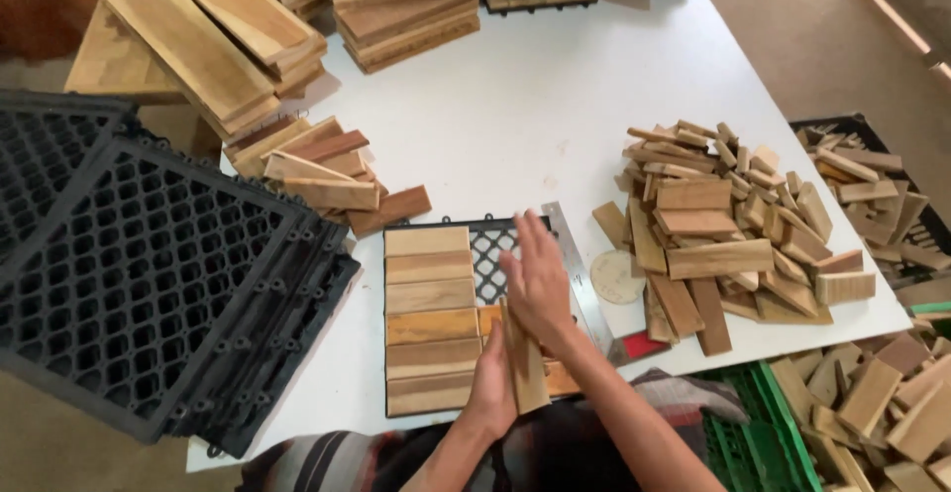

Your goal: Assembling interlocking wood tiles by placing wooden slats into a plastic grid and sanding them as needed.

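A black plastic grid tile (492, 244) lies on the white table (515, 106) in front of me. Several wooden slats (428, 324) cover its left half in a column. My left hand (490, 385) grips a short wooden slat (525, 365), held upright and tilted over the tile's lower right part. My right hand (540, 279) lies flat just above it, fingers stretched out over the bare grid and the slat's top end. It holds nothing itself.
A metal ruler (580, 274) and a round disc (616, 277) lie right of the tile, beside a heap of short wood pieces (723, 224). Black grid tiles (149, 274) are stacked at left. Plank stacks (218, 36) stand behind, and a green crate (758, 433) at lower right.
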